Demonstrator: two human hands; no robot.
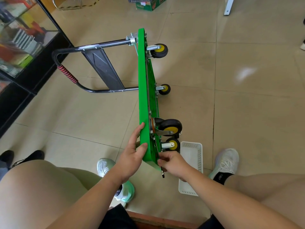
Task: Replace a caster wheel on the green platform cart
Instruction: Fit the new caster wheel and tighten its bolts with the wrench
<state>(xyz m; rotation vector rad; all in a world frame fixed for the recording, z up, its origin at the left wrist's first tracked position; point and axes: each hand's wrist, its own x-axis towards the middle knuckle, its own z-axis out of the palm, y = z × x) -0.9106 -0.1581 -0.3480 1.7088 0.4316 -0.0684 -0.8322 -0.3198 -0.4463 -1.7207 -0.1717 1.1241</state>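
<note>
cart (146, 96) stands on edge on floor | my left grip (132, 156) flat, bracing it | my right grip (173, 162) pinches wrench (163, 174) by near caster (172, 144) | stiff, likely tippy: hold rim

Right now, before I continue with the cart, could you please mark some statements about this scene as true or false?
1. The green cart stands on all four wheels. False: it is tipped on its side edge, and the wheels point sideways.
2. The right hand pinches a flat metal tool at the cart's near end. True.
3. A white basket lies on the floor beside the near wheels. True.
4. The handle grip is blue. False: it is red with black.
5. The left hand holds a wheel. False: it rests on the green deck.
</note>
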